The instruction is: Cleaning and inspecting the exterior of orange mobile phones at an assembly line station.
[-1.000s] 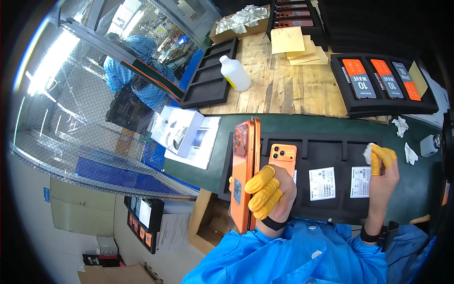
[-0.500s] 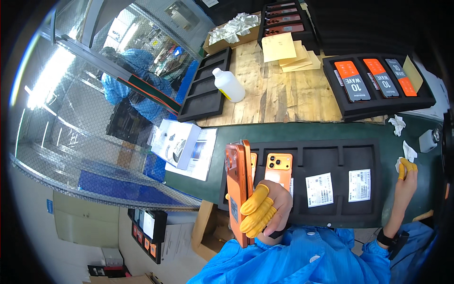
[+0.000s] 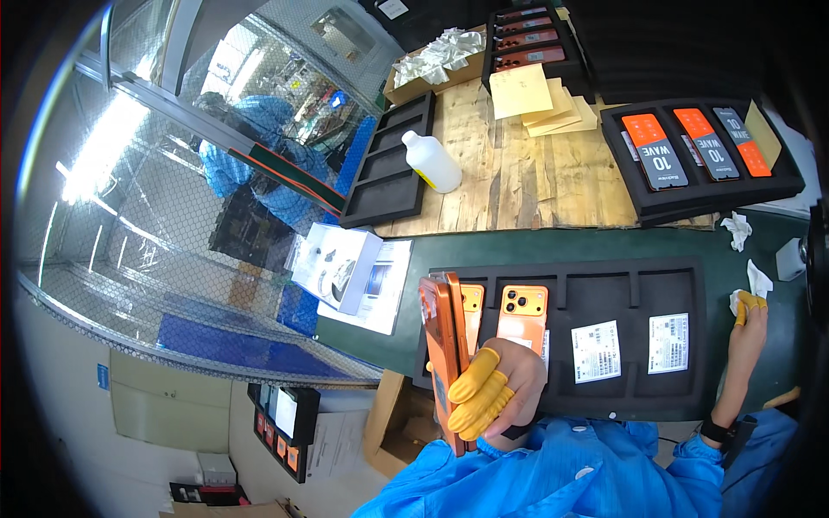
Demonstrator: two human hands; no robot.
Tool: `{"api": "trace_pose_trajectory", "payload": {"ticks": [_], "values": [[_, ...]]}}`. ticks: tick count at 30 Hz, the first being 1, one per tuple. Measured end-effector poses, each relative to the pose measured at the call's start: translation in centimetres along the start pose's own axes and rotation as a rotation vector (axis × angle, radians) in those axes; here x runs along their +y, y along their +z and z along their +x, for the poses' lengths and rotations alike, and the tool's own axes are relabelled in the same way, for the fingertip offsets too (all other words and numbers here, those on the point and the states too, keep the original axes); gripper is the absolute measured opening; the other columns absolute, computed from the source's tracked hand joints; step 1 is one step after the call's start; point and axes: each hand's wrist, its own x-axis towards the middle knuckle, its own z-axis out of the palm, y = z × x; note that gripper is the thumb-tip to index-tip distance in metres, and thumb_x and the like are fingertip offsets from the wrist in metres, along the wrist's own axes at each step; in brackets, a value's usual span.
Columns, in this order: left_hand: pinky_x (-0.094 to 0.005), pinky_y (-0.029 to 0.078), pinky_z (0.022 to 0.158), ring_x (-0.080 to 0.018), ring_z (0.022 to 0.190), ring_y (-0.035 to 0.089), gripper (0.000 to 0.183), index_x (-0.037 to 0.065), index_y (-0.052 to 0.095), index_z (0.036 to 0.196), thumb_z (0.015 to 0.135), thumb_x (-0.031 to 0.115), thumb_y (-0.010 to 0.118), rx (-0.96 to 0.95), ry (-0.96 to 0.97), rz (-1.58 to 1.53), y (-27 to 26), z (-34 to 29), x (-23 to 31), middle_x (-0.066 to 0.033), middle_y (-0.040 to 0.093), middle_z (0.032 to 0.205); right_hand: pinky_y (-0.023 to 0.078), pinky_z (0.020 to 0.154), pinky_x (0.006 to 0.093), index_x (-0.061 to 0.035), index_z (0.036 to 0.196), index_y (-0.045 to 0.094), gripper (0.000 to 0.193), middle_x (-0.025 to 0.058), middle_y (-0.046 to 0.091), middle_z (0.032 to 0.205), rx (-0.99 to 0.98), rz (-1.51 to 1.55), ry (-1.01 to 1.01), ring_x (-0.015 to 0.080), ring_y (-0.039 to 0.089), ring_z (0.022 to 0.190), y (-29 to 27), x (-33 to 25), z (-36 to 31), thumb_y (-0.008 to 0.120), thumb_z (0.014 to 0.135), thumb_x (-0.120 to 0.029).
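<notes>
My left hand (image 3: 494, 390), with yellow finger cots, is wrapped round two orange smartphones (image 3: 442, 332) stacked together and tilted on edge. They are above the left end of a black foam tray (image 3: 598, 298). In that tray lie another orange phone (image 3: 523, 312) with a camera bump and, beside it, one partly hidden by the held phones. Two white printed labels (image 3: 596, 351) sit in the compartments on the right. Far to the right, my right hand (image 3: 749, 321), also in yellow finger cots, pinches a white wipe (image 3: 760, 280) over the green mat.
A white plastic bottle (image 3: 433, 164) stands on the wooden board near an unfilled black tray (image 3: 389, 164). Yellow paper sheets (image 3: 522, 92) and a tray of boxed-looking orange-grey phones (image 3: 656, 153) are behind. A small dispenser bottle (image 3: 789, 259) is near my right hand.
The whole view has shifted slightly, so everything sits a little further right. Both hands keep their holds; the left still has the phones and the right still has the wipe.
</notes>
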Motion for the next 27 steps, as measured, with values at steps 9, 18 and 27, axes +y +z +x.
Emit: {"api": "trace_pose_trajectory", "payload": {"ticks": [9, 18, 27], "values": [[-0.0452, 0.05, 0.092, -0.0323, 0.091, 0.066, 0.03, -0.005, 0.054, 0.113, 0.097, 0.015, 0.039, 0.038, -0.089, -0.115, -1.2, 0.1, -0.4, -0.0222, 0.065, 0.102, 0.047, 0.08, 0.0322, -0.003, 0.102, 0.062, 0.018, 0.0091, 0.06, 0.101, 0.096, 0.75, -0.095, 0.0238, 0.058, 0.093, -7.4, -12.6, 0.2, 0.061, 0.084, -0.002], [-0.0463, 0.052, 0.087, -0.035, 0.096, 0.063, 0.031, -0.002, 0.05, 0.113, 0.092, 0.02, 0.053, -0.163, -0.011, -0.333, -2.6, 0.3, -3.6, -0.0239, 0.059, 0.112, 0.052, 0.07, 0.0328, -0.0082, 0.095, 0.067, 0.029, 0.0099, 0.061, 0.096, -0.214, 1.4, -0.944, 0.0245, 0.062, 0.081, -10.9, -29.1, -2.2, 0.067, 0.066, -0.011], [-0.0548, 0.048, 0.091, -0.0395, 0.099, 0.061, 0.036, -0.002, 0.044, 0.118, 0.095, 0.025, 0.05, -0.192, -0.136, -0.411, -1.8, -0.2, -4.2, -0.025, 0.057, 0.113, 0.052, 0.067, 0.0316, -0.0038, 0.091, 0.067, 0.027, 0.0084, 0.062, 0.091, -0.073, 1.37, -0.817, 0.0241, 0.062, 0.079, -11.5, -30.8, -0.5, 0.066, 0.064, -0.007]]}}
